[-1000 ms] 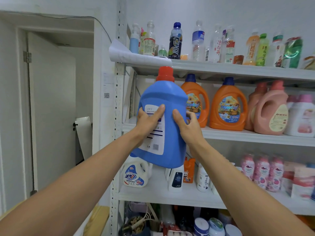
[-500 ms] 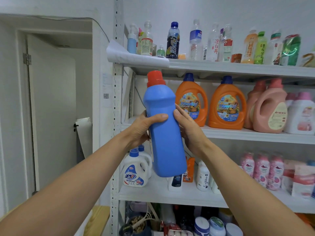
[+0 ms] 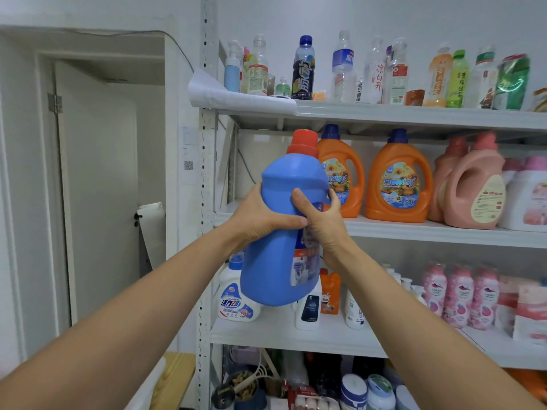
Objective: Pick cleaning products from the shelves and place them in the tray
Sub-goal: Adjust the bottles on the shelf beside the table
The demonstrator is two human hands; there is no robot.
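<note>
A big blue detergent jug (image 3: 275, 261) with a red cap is held upright in the air in front of the shelves. My left hand (image 3: 260, 216) wraps its left side, thumb across the front. My right hand (image 3: 322, 220) grips its right side near the handle. The jug's label faces right and is partly hidden by my right hand. Two orange detergent jugs (image 3: 398, 179) stand on the middle shelf (image 3: 414, 230) behind it. No tray is clearly in view.
Pink jugs (image 3: 473, 184) stand on the middle shelf at right. White detergent bottles (image 3: 236, 294) and pink bottles (image 3: 458, 294) fill the lower shelf. Drink bottles (image 3: 303, 69) line the top shelf. An open doorway (image 3: 100, 184) lies left of the shelf post (image 3: 207, 173).
The jug has been turned in both hands, from its back label to its narrow side to now showing part of the front label at right. It has stayed at about the same height.
</note>
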